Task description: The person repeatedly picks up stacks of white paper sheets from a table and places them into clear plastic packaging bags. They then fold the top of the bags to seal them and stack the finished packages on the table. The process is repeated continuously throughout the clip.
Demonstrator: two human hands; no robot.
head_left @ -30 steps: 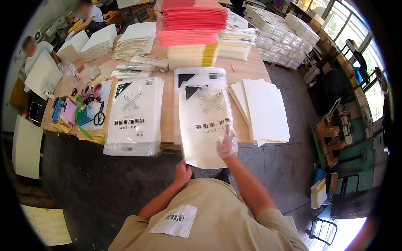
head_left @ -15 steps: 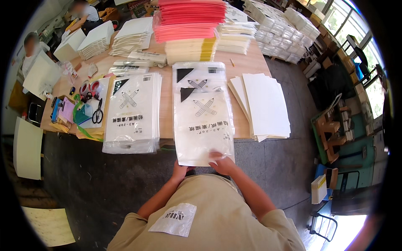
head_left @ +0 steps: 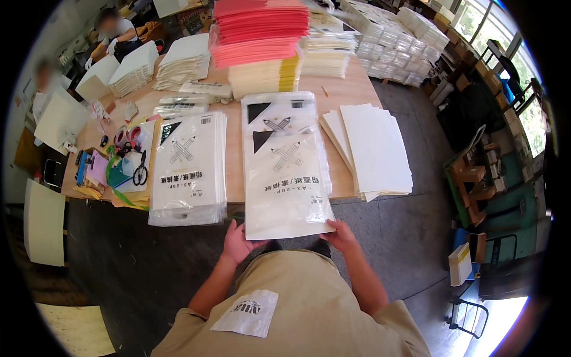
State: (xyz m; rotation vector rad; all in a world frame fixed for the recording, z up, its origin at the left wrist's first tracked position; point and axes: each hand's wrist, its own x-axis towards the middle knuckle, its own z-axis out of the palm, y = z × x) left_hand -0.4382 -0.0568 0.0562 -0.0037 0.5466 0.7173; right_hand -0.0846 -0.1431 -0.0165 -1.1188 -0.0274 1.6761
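A clear plastic sleeve (head_left: pixel 288 208) with white paper inside, printed with crossed pencils and a black corner, juts over the table's front edge. It lies on a stack of similar sleeves (head_left: pixel 306 110). My right hand (head_left: pixel 343 236) pinches its near right corner, thumb on top and fingers partly hidden beneath. At the near left corner is my left hand (head_left: pixel 239 244), open, its thumb apart beside the sleeve's edge and its fingers stretched toward the underside.
On the table (head_left: pixel 235 172), printed sleeves (head_left: pixel 187 166) lie left and white sheets (head_left: pixel 380 154) right. Beyond stand pink packs (head_left: pixel 259 35). Scissors (head_left: pixel 140 169) and tape rolls (head_left: pixel 122 137) sit far left. Two people are at the back left; wrapped bundles (head_left: pixel 392 44) stand behind.
My right hand has moved from the sleeve's near edge out to its right corner. My left hand has shifted left and its thumb has come out from under the sleeve.
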